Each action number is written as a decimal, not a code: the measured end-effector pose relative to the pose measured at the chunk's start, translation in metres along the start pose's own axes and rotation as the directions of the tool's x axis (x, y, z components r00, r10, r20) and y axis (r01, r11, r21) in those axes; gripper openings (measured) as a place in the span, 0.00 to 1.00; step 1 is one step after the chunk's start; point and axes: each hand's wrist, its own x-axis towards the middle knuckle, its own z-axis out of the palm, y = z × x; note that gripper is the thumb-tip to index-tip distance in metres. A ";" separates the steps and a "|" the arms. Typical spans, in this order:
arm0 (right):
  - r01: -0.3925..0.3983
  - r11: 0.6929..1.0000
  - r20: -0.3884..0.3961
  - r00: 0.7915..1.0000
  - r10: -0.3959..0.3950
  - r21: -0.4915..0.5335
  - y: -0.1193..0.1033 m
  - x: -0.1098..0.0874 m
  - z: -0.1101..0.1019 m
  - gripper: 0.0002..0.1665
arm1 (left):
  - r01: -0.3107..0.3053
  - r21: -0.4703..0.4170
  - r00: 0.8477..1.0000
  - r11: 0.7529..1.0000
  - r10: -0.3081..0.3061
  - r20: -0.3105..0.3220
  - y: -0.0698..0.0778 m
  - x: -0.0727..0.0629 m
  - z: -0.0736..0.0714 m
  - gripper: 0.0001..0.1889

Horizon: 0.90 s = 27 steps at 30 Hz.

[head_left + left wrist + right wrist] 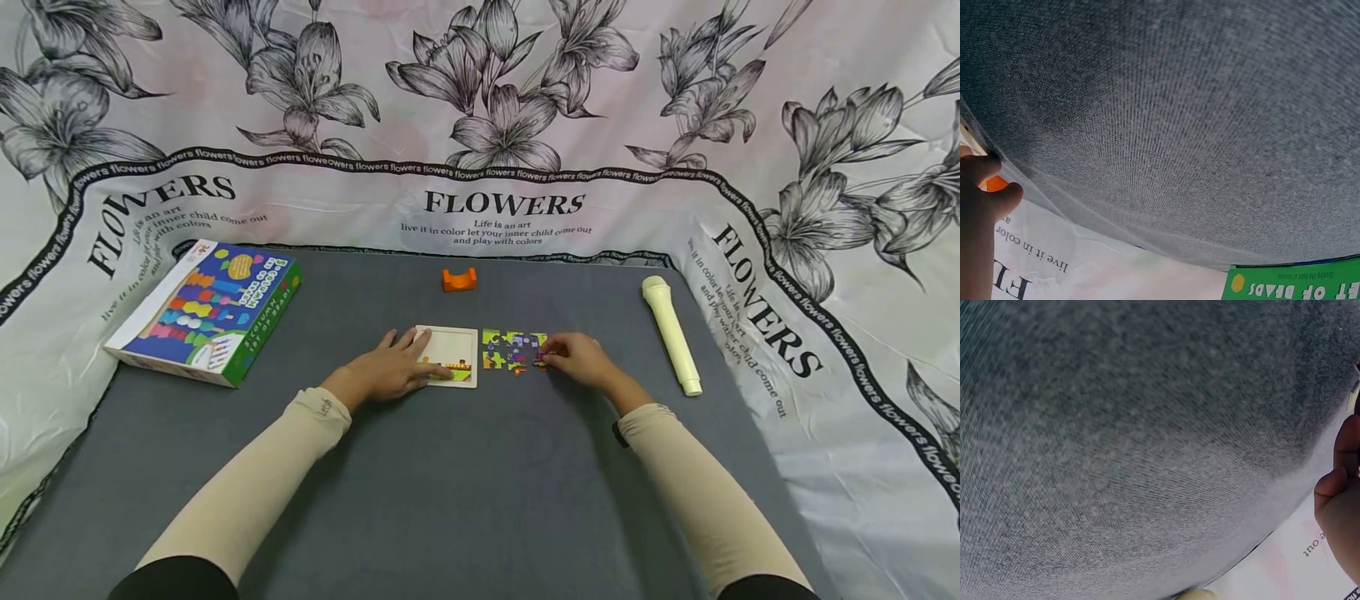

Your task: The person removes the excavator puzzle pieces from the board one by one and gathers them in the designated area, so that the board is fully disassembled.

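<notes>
My left hand (pixel 384 368) rests with spread fingers on a square puzzle tray (pixel 453 343). Part of a colourful picture shows along the tray's lower side, and the fingers hide its left part. Just right of the tray, several jigsaw pieces (pixel 492 359) in green, yellow and purple lie in rows on the cloth. At the right end of these rows, my right hand (pixel 583 360) pinches a jigsaw piece (pixel 541 362) between thumb and fingers, which partly cover it. The wrist views catch only the edges of the left hand (pixel 979 194) and right hand (pixel 1341 500).
An orange curved block (pixel 459 280) sits behind the tray. At the left lies a blue and green bead-set box (pixel 217 312); a pale yellow tube (pixel 672 337) lies at the right. Grey cloth (pixel 465 483) covers the table, with a flower-printed sheet (pixel 645 204) around it.
</notes>
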 end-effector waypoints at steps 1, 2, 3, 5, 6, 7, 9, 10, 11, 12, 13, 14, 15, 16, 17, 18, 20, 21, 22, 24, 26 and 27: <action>0.001 1.000 -0.006 1.000 -0.001 -0.009 0.000 0.000 0.001 0.08 | -0.002 0.000 1.000 1.000 0.002 -0.003 0.000 0.000 0.001 0.23; 0.001 1.000 -0.010 1.000 -0.001 -0.020 0.000 0.000 0.001 0.08 | -0.004 0.002 1.000 1.000 0.004 -0.004 0.000 -0.001 0.001 0.23; 0.000 1.000 -0.012 1.000 0.000 -0.030 0.000 0.000 0.002 0.08 | -0.005 0.004 1.000 1.000 0.005 -0.004 0.000 -0.001 0.001 0.23; -0.005 0.999 -0.016 1.000 0.005 -0.044 0.000 0.000 0.003 0.08 | -0.004 0.005 1.000 1.000 0.004 -0.002 0.000 -0.001 0.001 0.24; -0.009 0.999 -0.018 1.000 0.008 -0.048 0.001 0.000 0.003 0.08 | -0.004 0.005 1.000 1.000 0.004 -0.001 0.000 -0.002 0.000 0.24; -0.010 0.999 -0.021 1.000 0.009 -0.050 0.001 0.000 0.003 0.08 | -0.004 0.004 1.000 1.000 0.004 -0.001 0.000 -0.002 0.000 0.25; -0.011 0.999 -0.025 1.000 0.010 -0.052 0.001 0.000 0.004 0.08 | -0.007 -0.003 1.000 1.000 0.007 -0.005 -0.001 -0.002 0.000 0.26; -0.007 0.999 -0.026 1.000 0.006 -0.052 0.001 0.000 0.004 0.08 | -0.008 -0.008 1.000 1.000 0.008 -0.010 -0.002 -0.003 0.000 0.26; -0.002 0.999 -0.026 1.000 0.001 -0.054 0.001 0.000 0.005 0.07 | -0.005 -0.011 1.000 1.000 0.004 -0.013 -0.002 -0.003 0.000 0.26; -0.004 0.999 -0.023 1.000 0.003 -0.051 0.001 0.001 0.005 0.07 | -0.001 -0.012 1.000 1.000 0.001 -0.016 -0.003 -0.003 0.001 0.27; 0.000 0.999 -0.019 1.000 -0.001 -0.051 0.002 0.001 0.006 0.07 | 0.002 -0.013 1.000 1.000 -0.002 -0.023 -0.003 -0.003 0.002 0.27; -0.002 0.999 -0.012 1.000 0.001 -0.047 0.002 0.001 0.007 0.07 | 0.011 -0.013 1.000 1.000 -0.011 -0.025 -0.004 -0.003 0.002 0.28; -0.004 0.999 -0.006 1.000 0.004 -0.045 0.002 0.001 0.007 0.08 | 0.020 -0.013 0.999 1.000 -0.020 -0.029 -0.005 -0.003 0.003 0.29; -0.005 0.999 0.000 1.000 0.005 -0.044 0.003 0.001 0.008 0.08 | 0.030 -0.014 0.999 0.999 -0.031 -0.032 -0.005 -0.003 0.003 0.29; -0.005 0.999 0.004 1.000 0.005 -0.044 0.003 0.001 0.008 0.08 | 0.039 -0.015 0.999 0.999 -0.040 -0.035 -0.005 -0.003 0.004 0.30; -0.009 0.999 0.006 1.000 0.009 -0.040 0.004 0.001 0.009 0.08 | 0.044 -0.018 0.998 0.999 -0.045 -0.039 -0.006 -0.002 0.004 0.31; -0.011 0.999 0.003 1.000 0.011 -0.034 0.005 0.001 0.009 0.09 | 0.052 -0.027 0.998 0.998 -0.053 -0.044 -0.006 -0.001 0.004 0.32; -0.009 0.999 -0.001 1.000 0.009 -0.033 0.005 0.000 0.009 0.09 | 0.052 -0.032 0.997 0.998 -0.054 -0.048 -0.007 -0.001 0.004 0.32; -0.005 0.999 -0.006 1.000 0.005 -0.032 0.005 0.001 0.009 0.09 | 0.050 -0.035 0.997 0.998 -0.051 -0.054 -0.007 0.000 0.005 0.32; 0.000 1.000 -0.018 1.000 -0.001 -0.029 0.004 0.002 0.008 0.10 | 0.050 -0.039 0.997 0.998 -0.052 -0.061 -0.007 0.000 0.006 0.33; 0.021 0.999 -0.025 0.999 -0.021 -0.033 -0.001 0.004 0.007 0.10 | 0.049 -0.036 0.996 0.998 -0.051 -0.070 -0.007 0.000 0.006 0.33; 0.033 0.999 -0.026 0.999 -0.034 -0.039 -0.004 0.005 0.007 0.10 | 0.052 -0.030 0.996 0.998 -0.054 -0.073 -0.008 0.000 0.007 0.33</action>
